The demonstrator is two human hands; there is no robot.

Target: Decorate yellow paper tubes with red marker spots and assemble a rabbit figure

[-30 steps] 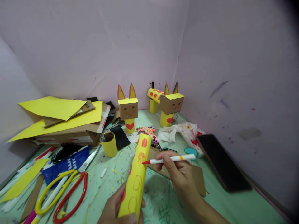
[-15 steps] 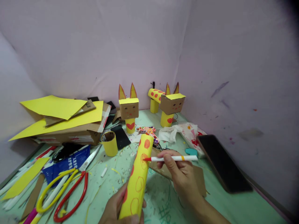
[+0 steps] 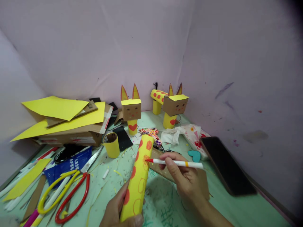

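A long yellow paper-covered tube (image 3: 136, 189) tilts up from the lower middle, with my left hand (image 3: 118, 205) wrapped round its near end. Filled red spots run down its left side; on the side facing up are a filled spot, a partly coloured one and red outlines. My right hand (image 3: 187, 176) pinches a white marker (image 3: 182, 163), its red tip touching the partly coloured oval. Behind stand a cardboard-headed figure (image 3: 131, 113) with yellow ears and a heart on its neck, and a similar figure (image 3: 175, 107) with a spotted yellow body.
Scissors (image 3: 84, 176) with red and yellow handles lie at left near markers and a blue packet (image 3: 71, 165). Yellow sheets (image 3: 56, 108) top a cardboard box (image 3: 87, 135). A short yellow tube (image 3: 111, 146) stands mid-table. A phone (image 3: 227, 167) and a teal heart (image 3: 194, 155) lie right.
The tube has rolled slightly in my left hand, showing more of the red spots on its left side. The marker's back end has dipped a little, its tip still on the same oval.
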